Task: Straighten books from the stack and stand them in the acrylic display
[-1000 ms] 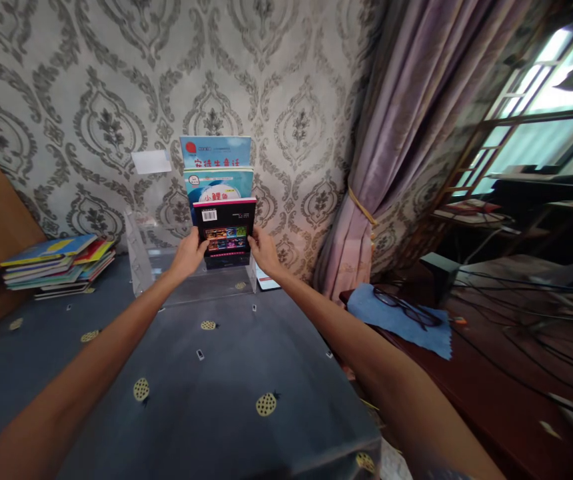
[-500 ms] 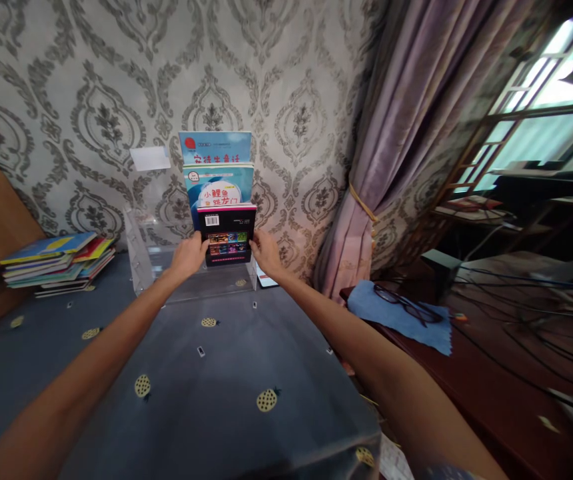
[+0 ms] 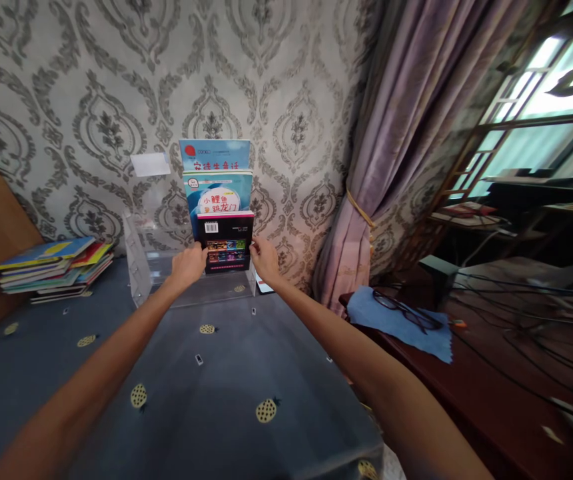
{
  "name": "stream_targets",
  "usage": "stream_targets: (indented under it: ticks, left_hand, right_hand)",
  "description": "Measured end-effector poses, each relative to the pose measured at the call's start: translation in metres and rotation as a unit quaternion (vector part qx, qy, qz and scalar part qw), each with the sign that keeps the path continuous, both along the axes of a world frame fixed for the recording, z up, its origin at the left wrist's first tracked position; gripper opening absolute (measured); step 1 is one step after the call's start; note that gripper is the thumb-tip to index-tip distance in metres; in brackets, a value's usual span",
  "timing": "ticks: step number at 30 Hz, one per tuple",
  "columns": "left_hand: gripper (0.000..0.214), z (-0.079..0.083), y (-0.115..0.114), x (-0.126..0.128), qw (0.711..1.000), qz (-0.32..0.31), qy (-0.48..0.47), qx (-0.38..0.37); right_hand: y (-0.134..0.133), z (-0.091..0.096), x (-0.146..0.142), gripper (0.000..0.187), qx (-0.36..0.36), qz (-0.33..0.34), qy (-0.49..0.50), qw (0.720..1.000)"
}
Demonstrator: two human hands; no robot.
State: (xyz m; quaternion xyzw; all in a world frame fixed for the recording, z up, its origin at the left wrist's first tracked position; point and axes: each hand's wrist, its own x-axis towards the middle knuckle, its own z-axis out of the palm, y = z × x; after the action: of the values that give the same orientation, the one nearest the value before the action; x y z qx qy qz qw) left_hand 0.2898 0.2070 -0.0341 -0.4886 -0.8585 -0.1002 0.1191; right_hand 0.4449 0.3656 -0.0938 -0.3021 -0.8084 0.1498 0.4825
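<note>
A black book [image 3: 225, 233] with a barcode and small coloured pictures stands in the front tier of a clear stepped rack [image 3: 139, 267]. My left hand [image 3: 189, 263] is closed on its left edge, fingertips partly hidden. At the opposite edge, the thumb and fingers of my right hand [image 3: 265, 259] pinch the same book. Behind it rises a light-blue book [image 3: 219, 193] with a white oval on its cover. Another blue book [image 3: 216, 153] with red lettering stands farthest back and highest. Both rear books are partly covered by those in front.
A stack of thin books [image 3: 56, 267] lies left of the rack on the pineapple-print tablecloth [image 3: 176, 407]. A white label [image 3: 150, 164] tops the rack's left side. Glasses [image 3: 406, 310] rest on a blue cloth [image 3: 381, 317] at right, near tangled cables. A purple curtain [image 3: 391, 133] hangs beside the wall.
The camera view has tilted up slightly, so everything sits a little lower. Both hands stay at the black book's sides, and the book keeps its place in the rack.
</note>
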Motion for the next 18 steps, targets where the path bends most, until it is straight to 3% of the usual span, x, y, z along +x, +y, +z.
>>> stream_targets:
  ticks: [18]
  left_hand:
    - [0.04, -0.004, 0.01, -0.005, 1.0, 0.003, -0.022, 0.016]
  right_hand:
    - [0.009, 0.005, -0.011, 0.023, -0.008, -0.024, 0.04, 0.999]
